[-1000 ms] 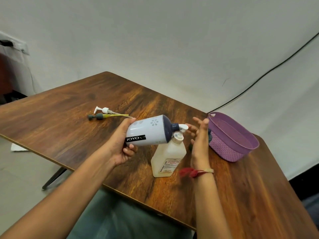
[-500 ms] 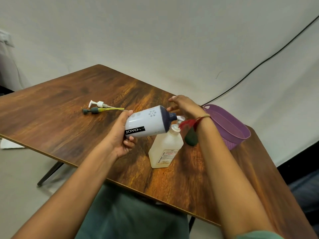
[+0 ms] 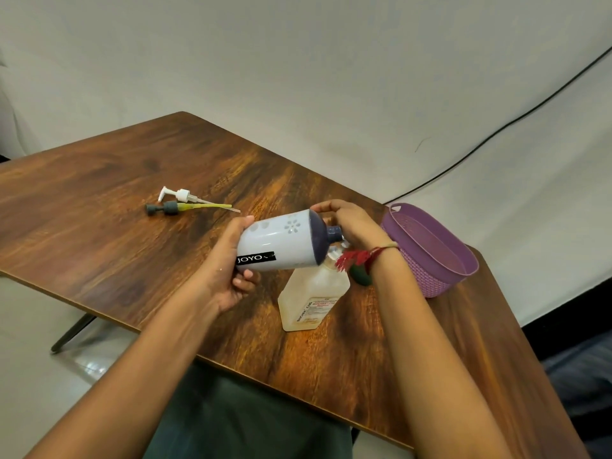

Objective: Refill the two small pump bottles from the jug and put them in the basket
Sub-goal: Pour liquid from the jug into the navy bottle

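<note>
White with a dark purple shoulder, the jug (image 3: 275,246) lies almost level in the left hand (image 3: 228,276), which grips its base end firmly from below and behind. Its neck points right, just above the mouth of the pale square bottle (image 3: 311,293) that stands on the wooden table (image 3: 132,243).

The change is in the right hand (image 3: 351,223). One second ago it stood with straight fingers beside the bottle; now it reaches over the neck of the jug, its fingers curled on the dark shoulder. Whether it grips the neck or the bottle's mouth below is hidden, so its hold cannot be told. The jug itself has hardly moved.

This probably means that the person steadies or guides the spout, so the pouring into the first bottle is only beginning. A dark green bottle (image 3: 361,275) shows partly behind the right wrist with its red thread (image 3: 357,258), and it waits its turn. The purple basket (image 3: 427,279) stands at the right, with no bottle seen in it. The white pump head (image 3: 180,194) and the grey pump head (image 3: 165,208) lie far left, not yet fitted.
</note>
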